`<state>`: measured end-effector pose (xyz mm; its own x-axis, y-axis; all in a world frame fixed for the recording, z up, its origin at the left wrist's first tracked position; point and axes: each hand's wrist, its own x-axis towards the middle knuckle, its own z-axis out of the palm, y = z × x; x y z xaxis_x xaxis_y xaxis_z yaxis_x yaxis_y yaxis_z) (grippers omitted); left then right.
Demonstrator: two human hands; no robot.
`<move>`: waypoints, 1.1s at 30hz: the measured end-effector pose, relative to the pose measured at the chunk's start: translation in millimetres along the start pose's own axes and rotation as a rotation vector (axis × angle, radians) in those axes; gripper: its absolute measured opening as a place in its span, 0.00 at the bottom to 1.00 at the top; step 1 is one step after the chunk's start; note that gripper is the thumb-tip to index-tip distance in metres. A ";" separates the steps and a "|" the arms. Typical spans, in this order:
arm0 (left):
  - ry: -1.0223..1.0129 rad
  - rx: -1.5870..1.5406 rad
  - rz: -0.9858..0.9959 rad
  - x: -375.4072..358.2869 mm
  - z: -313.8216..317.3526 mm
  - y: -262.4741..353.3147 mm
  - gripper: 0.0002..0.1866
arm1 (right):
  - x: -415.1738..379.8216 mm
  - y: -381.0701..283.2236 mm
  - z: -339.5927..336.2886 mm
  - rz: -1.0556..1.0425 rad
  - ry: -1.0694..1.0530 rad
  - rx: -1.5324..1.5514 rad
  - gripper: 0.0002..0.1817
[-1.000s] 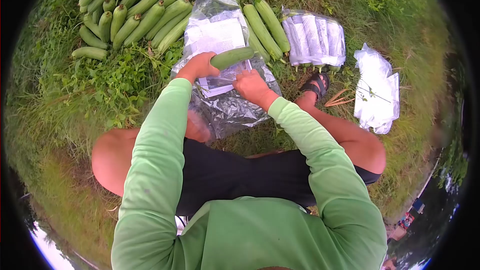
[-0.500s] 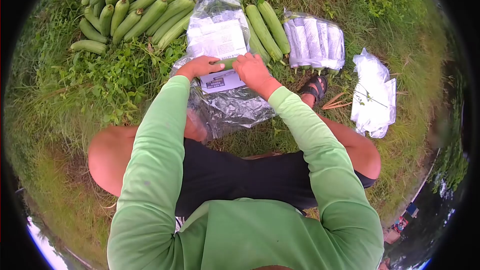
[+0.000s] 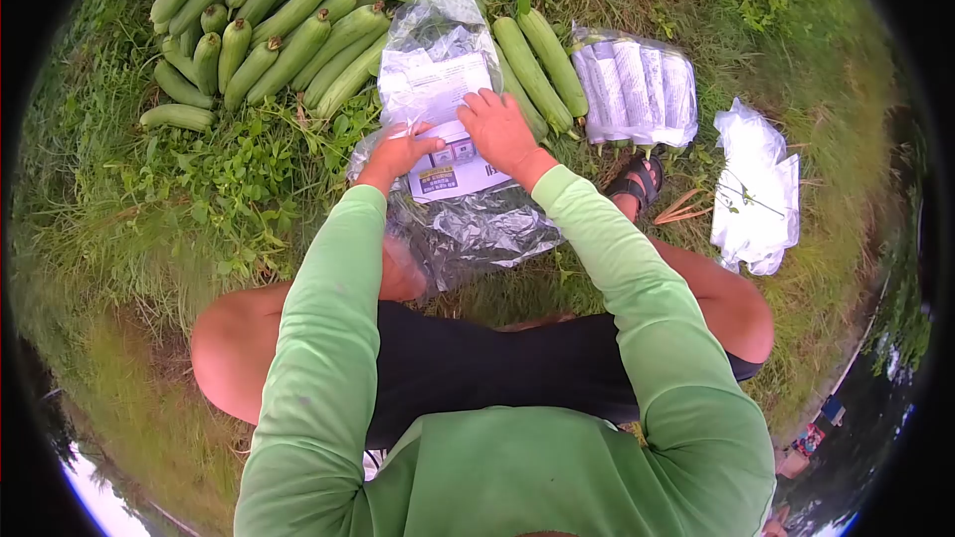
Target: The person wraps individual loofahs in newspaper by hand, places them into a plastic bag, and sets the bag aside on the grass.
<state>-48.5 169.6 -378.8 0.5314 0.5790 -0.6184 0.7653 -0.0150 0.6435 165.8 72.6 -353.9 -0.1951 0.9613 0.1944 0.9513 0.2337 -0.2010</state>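
Note:
A printed paper sheet [image 3: 443, 182] lies over a clear plastic bag [image 3: 487, 224] on the grass before me, partly rolled up at its upper part. My left hand [image 3: 395, 155] is closed on the left end of the roll, thumb on top. My right hand [image 3: 500, 135] rests on the roll's right side with its fingers closed around the paper. The green gourd seen earlier is hidden inside the roll. More printed sheets [image 3: 438, 85] lie just beyond, under clear plastic.
Many long green gourds [image 3: 298, 55] are heaped at the upper left; two more [image 3: 532, 70] lie right of the sheets. A bag of paper-wrapped gourds [image 3: 637, 89] is further right, near my sandalled foot [image 3: 637, 179]. White plastic bags [image 3: 756, 189] lie at the far right.
The sheet's near edge has been brought over the green gourd, which no longer shows. My right hand has shifted slightly away from me, and the whole view has moved a little.

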 end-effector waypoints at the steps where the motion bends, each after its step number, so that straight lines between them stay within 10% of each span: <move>1: 0.034 -0.025 0.028 2.0 1.5 -2.1 0.35 | -4.1 -7.7 2.1 -0.006 -0.037 0.028 0.09; 8: 0.475 0.330 0.419 16.4 32.7 -30.5 0.39 | -17.5 -27.6 51.6 0.094 -0.105 -0.066 0.11; 12: -0.022 0.454 0.163 -31.5 10.2 60.6 0.45 | -3.7 -15.6 46.7 0.128 -0.298 0.116 0.21; 20: 0.570 0.702 0.958 -27.3 41.0 109.6 0.48 | -10.8 51.2 -104.2 0.705 -0.846 1.168 0.29; 23: 0.225 0.638 0.861 -54.0 38.6 207.5 0.50 | -15.1 80.4 -217.9 0.498 -1.034 0.706 0.28; 26: -0.130 0.197 0.803 -53.8 39.3 256.6 0.49 | -37.0 75.5 -272.4 0.064 -0.737 -0.091 0.27; 30: -0.789 -0.287 0.304 -68.9 22.5 301.0 0.44 | -83.0 76.1 -295.7 -0.305 -0.016 -0.381 0.24; 33: -0.831 -0.170 0.341 -77.7 28.6 323.6 0.43 | -109.9 77.3 -315.5 -0.168 -0.160 -0.255 0.25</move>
<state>168.2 96.4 -135.4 0.8598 -0.2088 -0.4659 0.4900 0.0805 0.8680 336.0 -61.0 -87.9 -0.3702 0.9277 0.0477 0.9277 0.3665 0.0712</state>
